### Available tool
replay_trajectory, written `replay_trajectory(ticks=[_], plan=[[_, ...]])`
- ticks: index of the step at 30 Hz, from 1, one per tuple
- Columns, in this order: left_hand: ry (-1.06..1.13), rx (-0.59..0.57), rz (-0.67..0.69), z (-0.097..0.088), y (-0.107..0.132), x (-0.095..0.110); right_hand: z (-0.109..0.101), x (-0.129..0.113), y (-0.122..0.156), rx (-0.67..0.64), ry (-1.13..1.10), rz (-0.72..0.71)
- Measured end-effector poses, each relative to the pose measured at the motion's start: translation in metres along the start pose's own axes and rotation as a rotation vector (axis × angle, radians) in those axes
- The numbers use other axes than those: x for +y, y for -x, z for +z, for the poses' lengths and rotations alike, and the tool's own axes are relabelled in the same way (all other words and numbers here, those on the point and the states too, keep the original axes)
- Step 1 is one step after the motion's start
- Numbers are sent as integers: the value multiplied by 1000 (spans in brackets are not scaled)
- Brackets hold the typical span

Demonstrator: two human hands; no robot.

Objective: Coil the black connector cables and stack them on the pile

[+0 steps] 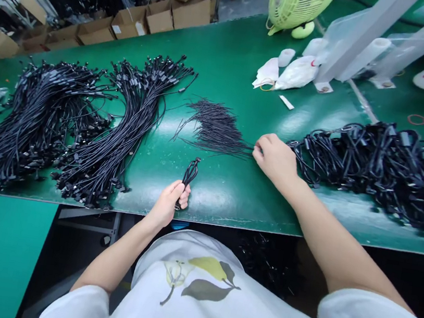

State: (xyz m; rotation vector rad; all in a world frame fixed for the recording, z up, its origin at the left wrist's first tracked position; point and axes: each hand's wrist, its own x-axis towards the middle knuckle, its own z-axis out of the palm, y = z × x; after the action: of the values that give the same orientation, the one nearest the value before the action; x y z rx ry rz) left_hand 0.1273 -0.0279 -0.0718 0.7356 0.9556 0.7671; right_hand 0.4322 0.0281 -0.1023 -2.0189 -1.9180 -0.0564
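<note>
My left hand (172, 202) is closed around a folded black cable (189, 173) held upright at the near edge of the green table (226, 192). My right hand (273, 156) reaches forward with its fingers curled, pinching at the right end of a fan of thin black twist ties (216, 127) lying mid-table. What the fingertips grip is hidden. A tangled heap of black cables (384, 165) lies just right of that hand.
Two large bundles of straightened black cables (63, 122) cover the table's left side. A green fan (297, 2), white bags (287, 72) and a white post base stand at the back. Cardboard boxes (148, 18) line the far left edge.
</note>
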Motion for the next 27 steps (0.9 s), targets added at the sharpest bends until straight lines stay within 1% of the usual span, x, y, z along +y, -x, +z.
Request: replay_trajectory(ticks=[2,3,4,5,7,8,9,10,11,12,14,15,17,18,19,20,22,24,27], plan=[[18,3,6,2,1,0,-9,-14,11,33,-132,74],[25,-3,10,4,1,-1,-12,-25,18,7,-235,97],[31,-11,16,6,1,-1,-14,-37,27,-58,-357,95],[36,-24,23,8,1,-2,-15,-51,35,-151,-489,73],[36,-57,32,12,0,-3,-12,-81,53,-350,-720,3],[29,-71,40,13,-1,-4,-10,-95,61,-424,-799,-28],[13,-79,53,13,-2,-5,-7,-108,68,-467,-848,-52],[-15,-79,75,12,-3,-6,-5,-118,73,-473,-863,-72],[-59,-68,105,10,-5,-7,-4,-125,77,-448,-844,-103],[-123,-42,140,7,-6,-8,-3,-131,78,-396,-789,-152],[-312,28,229,0,-10,-10,-4,-136,77,-231,-588,-316],[-424,59,284,-3,-12,-11,-6,-137,74,-141,-467,-428],[-621,82,388,-9,-14,-10,-9,-138,65,20,-257,-682],[-680,76,418,-11,-15,-8,-12,-138,59,79,-181,-811],[-706,63,419,-13,-15,-6,-15,-138,52,125,-124,-931],[-699,46,382,-14,-14,-4,-19,-139,46,154,-80,-1035],[-612,8,240,-14,-11,1,-28,-141,37,150,-2,-1189],[-477,-31,97,-13,-8,4,-37,-144,33,96,78,-1274],[-329,-72,-11,-11,-9,1,-40,-149,32,21,168,-1378]])
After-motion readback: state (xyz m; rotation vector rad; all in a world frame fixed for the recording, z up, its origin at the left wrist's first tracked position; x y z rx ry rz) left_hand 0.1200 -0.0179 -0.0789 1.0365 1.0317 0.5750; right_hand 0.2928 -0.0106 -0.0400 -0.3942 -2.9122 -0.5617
